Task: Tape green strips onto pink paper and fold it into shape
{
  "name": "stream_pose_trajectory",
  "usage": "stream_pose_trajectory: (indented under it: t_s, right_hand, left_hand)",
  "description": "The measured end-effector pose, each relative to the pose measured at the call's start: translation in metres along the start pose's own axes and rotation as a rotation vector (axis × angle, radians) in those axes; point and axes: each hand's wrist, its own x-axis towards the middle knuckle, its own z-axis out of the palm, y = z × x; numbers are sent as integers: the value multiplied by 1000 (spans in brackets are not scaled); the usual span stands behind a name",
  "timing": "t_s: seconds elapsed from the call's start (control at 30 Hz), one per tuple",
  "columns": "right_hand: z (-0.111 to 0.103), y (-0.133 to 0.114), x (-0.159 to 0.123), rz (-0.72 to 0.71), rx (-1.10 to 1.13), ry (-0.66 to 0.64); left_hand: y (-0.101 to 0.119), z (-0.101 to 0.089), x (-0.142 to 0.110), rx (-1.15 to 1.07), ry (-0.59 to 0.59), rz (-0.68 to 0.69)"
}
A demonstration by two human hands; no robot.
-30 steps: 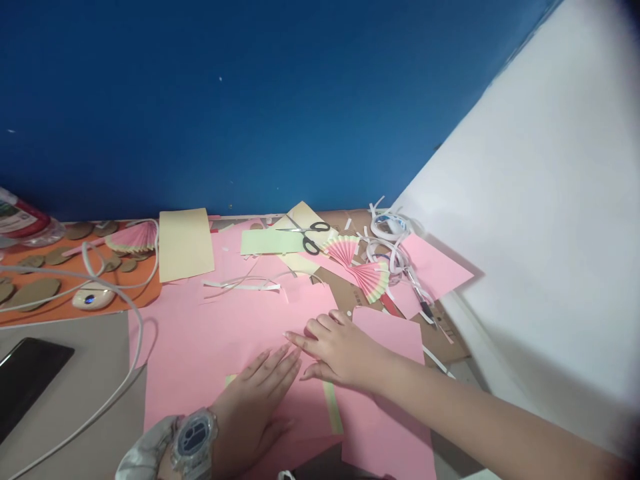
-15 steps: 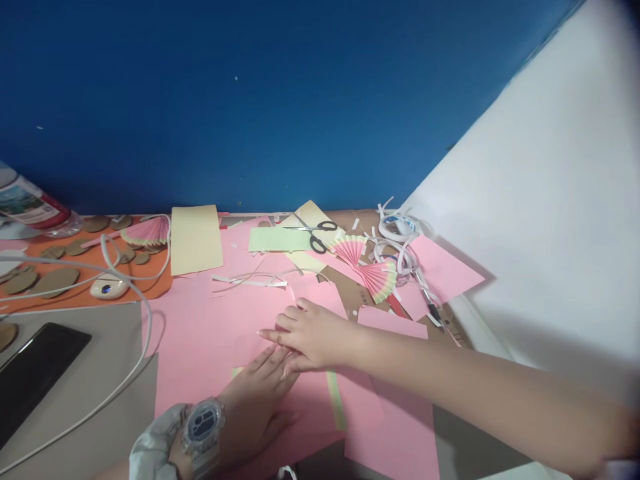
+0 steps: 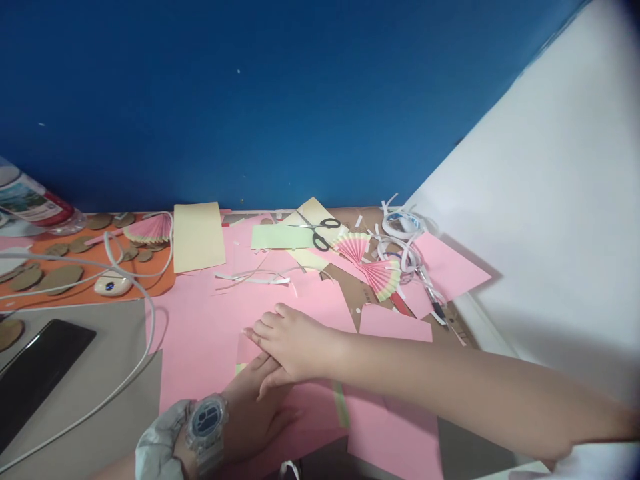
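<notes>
My left hand [image 3: 257, 403], with a clear digital watch [image 3: 207, 421] and a pale scrunchie [image 3: 163, 441] at its wrist, lies flat on a sheet of pink paper [image 3: 315, 417]. A yellow-green strip [image 3: 341, 403] shows along the sheet's right side, with a bit more at its left. Across the left fingers rests my right hand [image 3: 293, 343], its fingers extended to the left and touching the paper. It hides most of the left fingertips. Neither hand grips anything that I can see. Under this sheet is a larger pink paper [image 3: 195, 333].
Scissors [image 3: 320, 232] lie on a green paper [image 3: 280, 237] behind my hands. Right of them are a pleated pink paper fan [image 3: 367, 263], curled white strips [image 3: 400, 243] and a pen [image 3: 435, 303]. A black phone [image 3: 47, 373], a white cable [image 3: 143, 360] and a bottle [image 3: 37, 200] are left.
My right hand has slid left and further over the left hand, covering more of its fingers. The view has shifted slightly; the surrounding things stay in place.
</notes>
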Motion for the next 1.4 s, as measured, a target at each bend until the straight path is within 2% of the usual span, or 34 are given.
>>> stream_pose_trajectory:
  t_s: [0.27,0.43,0.53,0.6,0.7,0.77,0.83,0.97,1.07,1.17,1.4]
  right_hand:
    - [1,-4,8,0,10,-13]
    - [1,-5,9,66,52,-47]
    - [-3,0,1,117,102,-20]
    - [-8,1,-11,220,148,16]
    - [-11,-7,-37,466,202,87]
    - [-7,-17,-53,607,196,132]
    - [3,-29,-62,689,159,145]
    - [28,-46,-59,665,95,141]
    - [37,-48,-53,653,50,152]
    - [38,-47,-59,675,13,164]
    - [34,-38,-99,781,-132,128]
  left_hand:
    - [-1,5,-5,-5,23,-43]
    - [-2,3,-3,-8,13,-47]
    - [0,0,1,-13,-2,-19]
    - [0,-3,2,-23,-17,10]
    - [-5,-4,0,-2,4,34]
    - [-11,-4,-3,66,61,-7]
    - [-17,-2,-6,155,106,-66]
    - [-23,3,-3,246,72,-89]
    - [-22,3,-1,279,72,-103]
    - [-23,2,-4,325,72,-125]
    - [-34,-1,-30,449,140,-201]
